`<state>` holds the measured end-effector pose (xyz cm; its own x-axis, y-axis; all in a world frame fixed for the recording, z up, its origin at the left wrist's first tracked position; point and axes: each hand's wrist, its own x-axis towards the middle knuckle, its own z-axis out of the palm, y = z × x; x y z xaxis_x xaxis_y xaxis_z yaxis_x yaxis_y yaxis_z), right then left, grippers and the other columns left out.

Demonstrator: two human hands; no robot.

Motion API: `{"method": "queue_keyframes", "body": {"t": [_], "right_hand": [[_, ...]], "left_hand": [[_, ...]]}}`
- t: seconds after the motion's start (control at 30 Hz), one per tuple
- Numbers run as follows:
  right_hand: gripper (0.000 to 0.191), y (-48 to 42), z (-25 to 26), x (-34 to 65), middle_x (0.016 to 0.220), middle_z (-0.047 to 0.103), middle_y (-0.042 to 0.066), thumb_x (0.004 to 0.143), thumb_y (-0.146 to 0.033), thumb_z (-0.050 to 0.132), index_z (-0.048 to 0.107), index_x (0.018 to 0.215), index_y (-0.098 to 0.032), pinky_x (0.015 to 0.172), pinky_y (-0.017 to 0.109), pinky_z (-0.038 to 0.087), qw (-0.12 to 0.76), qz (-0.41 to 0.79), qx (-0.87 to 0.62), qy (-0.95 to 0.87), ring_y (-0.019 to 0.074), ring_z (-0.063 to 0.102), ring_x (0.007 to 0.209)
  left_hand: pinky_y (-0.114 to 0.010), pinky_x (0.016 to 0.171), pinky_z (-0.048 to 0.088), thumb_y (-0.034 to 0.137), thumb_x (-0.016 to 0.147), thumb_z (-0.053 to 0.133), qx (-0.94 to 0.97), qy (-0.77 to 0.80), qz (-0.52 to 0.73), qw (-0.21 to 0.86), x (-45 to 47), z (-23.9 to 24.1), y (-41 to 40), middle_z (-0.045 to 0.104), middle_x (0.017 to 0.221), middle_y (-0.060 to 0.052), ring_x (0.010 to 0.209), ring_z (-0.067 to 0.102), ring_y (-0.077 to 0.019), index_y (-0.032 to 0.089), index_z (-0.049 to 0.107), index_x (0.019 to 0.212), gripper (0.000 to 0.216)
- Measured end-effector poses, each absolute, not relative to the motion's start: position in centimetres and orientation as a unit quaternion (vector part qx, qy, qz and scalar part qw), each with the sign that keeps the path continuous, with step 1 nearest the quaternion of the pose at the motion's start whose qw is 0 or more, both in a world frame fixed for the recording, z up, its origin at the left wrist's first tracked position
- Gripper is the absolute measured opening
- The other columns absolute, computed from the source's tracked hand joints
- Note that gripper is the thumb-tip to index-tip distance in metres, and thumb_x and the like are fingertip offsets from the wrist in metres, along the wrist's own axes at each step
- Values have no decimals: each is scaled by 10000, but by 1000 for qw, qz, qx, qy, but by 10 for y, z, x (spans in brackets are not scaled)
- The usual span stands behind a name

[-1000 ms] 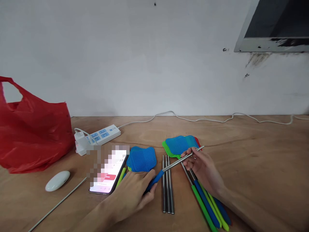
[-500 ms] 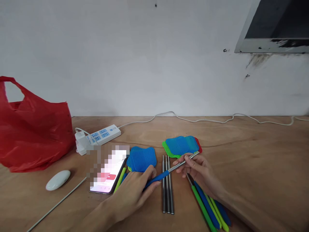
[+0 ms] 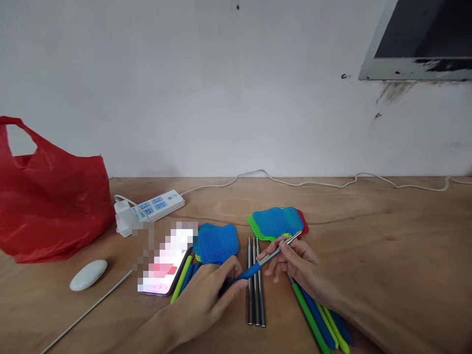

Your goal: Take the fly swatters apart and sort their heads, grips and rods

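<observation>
My left hand (image 3: 206, 295) is closed round a blue handle (image 3: 251, 271), its thumb along the near side. A thin metal rod (image 3: 271, 256) runs out of that handle, tilted up to the right. My right hand (image 3: 297, 260) pinches the rod between thumb and fingers close to its far end. Beneath the held piece, three loose metal rods (image 3: 257, 300) lie side by side on the table. Blue mesh fly-swatter heads (image 3: 219, 243) are stacked beyond my left hand. Another pile of mesh heads (image 3: 278, 222), blue with green and red edges showing, lies beyond my right hand.
Several green and blue handles (image 3: 313, 314) lie under my right forearm; more handles (image 3: 181, 279) are partly hidden by my left hand. A phone (image 3: 162, 280), white oval object (image 3: 88, 275), power strip (image 3: 162, 204) and red plastic bag (image 3: 55, 201) occupy the left side.
My left hand and the blue handle have shifted slightly to the right. My right fingers have moved a little along the rod, towards the handle and slightly lower.
</observation>
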<state>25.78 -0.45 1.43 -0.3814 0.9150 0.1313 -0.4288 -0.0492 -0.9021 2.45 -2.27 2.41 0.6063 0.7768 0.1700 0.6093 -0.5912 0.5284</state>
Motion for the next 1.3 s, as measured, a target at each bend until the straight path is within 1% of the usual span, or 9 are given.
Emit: {"method": "queue_keyframes", "body": {"t": [0.07, 0.17, 0.27, 0.37, 0.53, 0.8, 1.1, 1.2, 1.3], "right_hand": [[343, -2, 15, 259, 757, 740, 64, 892, -506, 669, 689, 816, -172, 533, 229, 546, 524, 666, -271, -457, 139, 669, 573], [355, 5, 17, 268, 698, 711, 39, 886, -519, 666, 637, 769, -186, 469, 205, 494, 604, 599, -310, -425, 126, 617, 513], [372, 13, 19, 283, 653, 669, 7, 897, -527, 646, 592, 736, -196, 414, 183, 423, 669, 497, -344, -432, 96, 529, 451], [367, 15, 17, 291, 621, 626, -19, 972, -508, 543, 562, 759, -210, 425, 170, 385, 703, 417, -350, -458, 86, 485, 467], [370, 5, 14, 287, 617, 577, -26, 1008, -485, 483, 567, 783, -204, 459, 173, 377, 633, 344, -368, -589, 87, 467, 507], [349, 3, 8, 281, 706, 587, -2, 1027, -450, 435, 593, 847, -196, 492, 221, 410, 519, 360, -402, -662, 117, 530, 574], [340, -6, 8, 284, 717, 592, 0, 1033, -444, 422, 584, 856, -203, 461, 226, 410, 506, 373, -409, -662, 108, 507, 522], [345, -5, 7, 286, 728, 595, 3, 1033, -444, 422, 588, 850, -202, 465, 228, 419, 508, 375, -409, -659, 105, 504, 521], [355, -5, 6, 286, 731, 592, 6, 1028, -457, 432, 592, 843, -200, 482, 229, 432, 521, 379, -407, -647, 108, 516, 540]], "left_hand": [[-280, 623, 376, 390, 1049, 353, 868, 401, 209, 203, 24, 28, -21, 587, 765, 14, 691, 573, -177, 228, 506, 880, 280], [-334, 693, 425, 306, 1036, 322, 861, 431, 240, 124, 21, 30, -13, 612, 847, -33, 771, 585, -216, 214, 524, 860, 283], [-431, 789, 474, 190, 958, 342, 850, 470, 235, 35, 15, 27, -5, 649, 985, -103, 892, 609, -281, 179, 582, 967, 240], [-511, 887, 486, 132, 872, 391, 849, 490, 196, 1, 13, 21, 1, 664, 1130, -156, 1027, 620, -333, 130, 616, 1110, 328], [-529, 943, 486, 128, 854, 437, 857, 496, 140, 7, 15, 19, 0, 682, 1160, -152, 1065, 626, -334, 126, 656, 1145, 364], [-553, 980, 458, 208, 809, 554, 872, 457, 165, 61, 15, 21, -5, 644, 1193, -115, 1105, 595, -331, 189, 650, 1134, 339], [-614, 1052, 408, 262, 770, 636, 860, 484, 144, 70, 10, 16, 1, 480, 1457, -200, 1349, 439, -414, 189, 588, 1142, 382], [-636, 1063, 384, 307, 784, 642, 855, 497, 131, 70, 10, 16, 2, 488, 1445, -236, 1371, 406, -439, 162, 582, 1133, 383], [-614, 1042, 407, 342, 791, 642, 853, 497, 137, 73, 10, 18, 5, 555, 1364, -236, 1328, 454, -430, 154, 567, 1108, 376]]}}
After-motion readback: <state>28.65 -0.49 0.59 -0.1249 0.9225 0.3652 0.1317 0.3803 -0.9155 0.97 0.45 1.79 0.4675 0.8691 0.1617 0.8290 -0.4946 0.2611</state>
